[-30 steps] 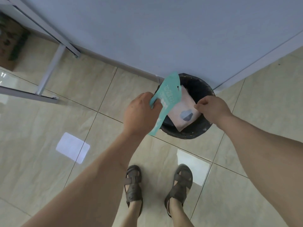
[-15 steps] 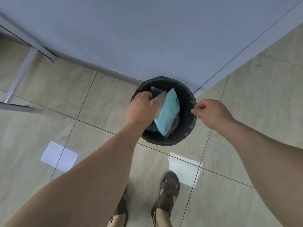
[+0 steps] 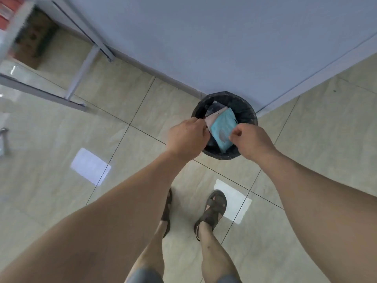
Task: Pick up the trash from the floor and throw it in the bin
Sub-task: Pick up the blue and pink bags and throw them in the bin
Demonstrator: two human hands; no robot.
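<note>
Both hands over bin (image 3: 247, 113), teal packet (image 3: 223, 127) inside; left hand (image 3: 186, 137) and right hand (image 3: 252, 140) fingers curled, holding nothing.

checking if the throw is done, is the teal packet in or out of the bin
In. The teal plastic packet lies inside the rim of the round black-lined bin, leaning on a pale wrapper. Whether either hand touches it, cannot tell.
</note>
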